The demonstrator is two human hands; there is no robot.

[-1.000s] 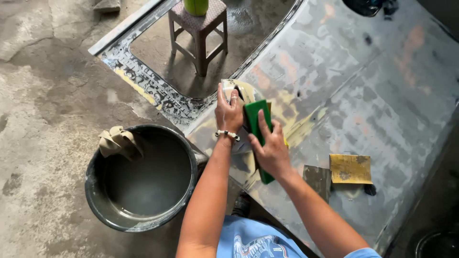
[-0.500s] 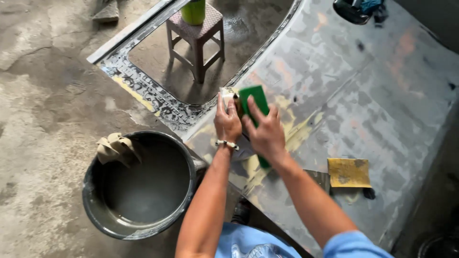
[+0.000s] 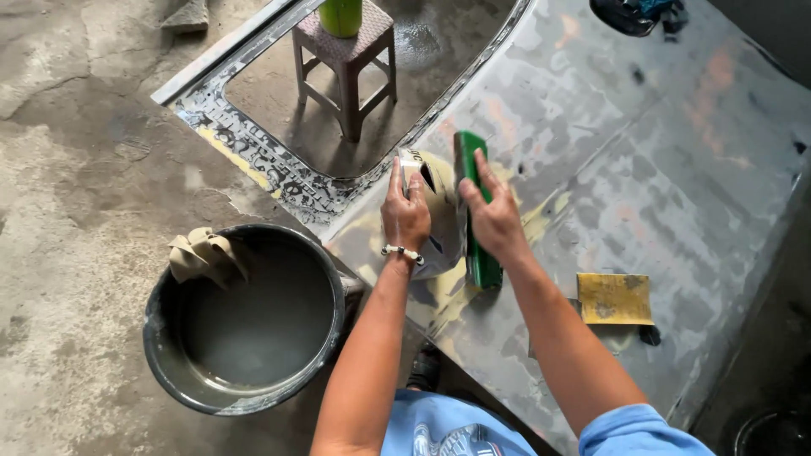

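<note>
Head view, looking down. Centre: large grey metal panel (image 3: pixel 642 169), sanded, w/ yellowish filler patches and a window-shaped cut-out at upper left. Left hand (image 3: pixel 405 215) lies flat, fingers stretched forward, pressing a sheet of abrasive paper (image 3: pixel 439 228) onto the panel; a beaded bracelet (image 3: pixel 402 251) sits at the wrist. Right hand (image 3: pixel 494 219) is clamped over a long green sanding block (image 3: pixel 475 203), which runs lengthwise away from the person, its underside on the panel just beside the sheet. The two hands are close together, nearly touching.

Packages/labels: none legible — the sheet shows a dark printed patch near its far edge, too small to make out.

Surroundings: yellow square pad (image 3: pixel 615 297) lying on the panel, right of the right forearm, apart from both hands. Round grey bucket (image 3: pixel 160 338) w/ murky water on the concrete floor (image 3: pixel 76 169) at lower left, touching the panel's edge; a beige rag (image 3: pixel 205 255) hangs over its far rim. Small stool (image 3: pixel 345 63) seen through the cut-out, carrying a green container (image 3: pixel 341 14). Dark object (image 3: pixel 634 13) at the panel's far edge — kind unclear.
</note>
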